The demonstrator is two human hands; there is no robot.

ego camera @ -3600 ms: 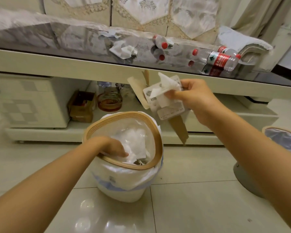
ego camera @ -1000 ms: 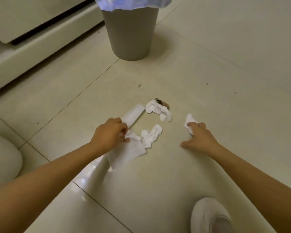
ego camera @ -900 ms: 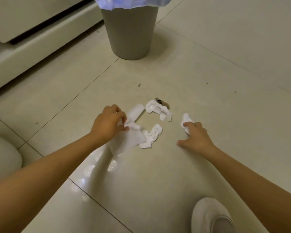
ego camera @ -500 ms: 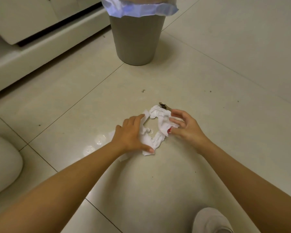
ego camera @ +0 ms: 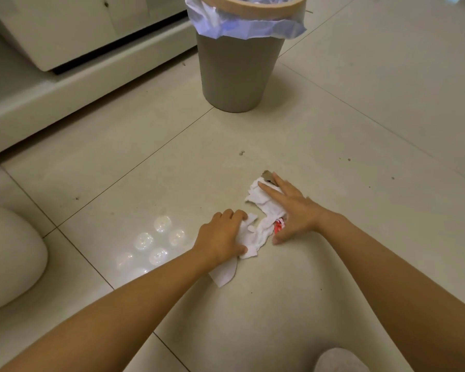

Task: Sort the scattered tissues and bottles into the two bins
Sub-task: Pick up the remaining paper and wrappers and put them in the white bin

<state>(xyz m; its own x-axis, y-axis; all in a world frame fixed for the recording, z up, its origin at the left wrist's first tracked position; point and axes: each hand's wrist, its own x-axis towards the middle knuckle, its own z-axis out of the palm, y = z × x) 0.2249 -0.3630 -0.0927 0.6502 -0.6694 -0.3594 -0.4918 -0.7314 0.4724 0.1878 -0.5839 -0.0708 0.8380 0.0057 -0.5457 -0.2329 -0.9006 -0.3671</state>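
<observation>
Crumpled white tissues (ego camera: 262,210) lie in a heap on the tiled floor between my two hands. My left hand (ego camera: 222,237) is closed on the left part of the heap, and a flat tissue sheet (ego camera: 224,275) trails from under it. My right hand (ego camera: 290,208) presses on the right part with fingers spread. A small red scrap (ego camera: 279,226) shows under its palm, and a brown scrap (ego camera: 266,175) peeks out at the fingertips. A grey bin (ego camera: 236,63) with a pale blue liner stands beyond the heap.
The white bin's side (ego camera: 8,259) bulges in at the left edge. The cream base of a low table (ego camera: 65,84) runs along the upper left. My white shoe (ego camera: 338,361) shows at the bottom edge.
From standing at the white bin, I am now low over the floor. Both hands have swept the scattered tissues together into one heap, and my left hand has closed on it.
</observation>
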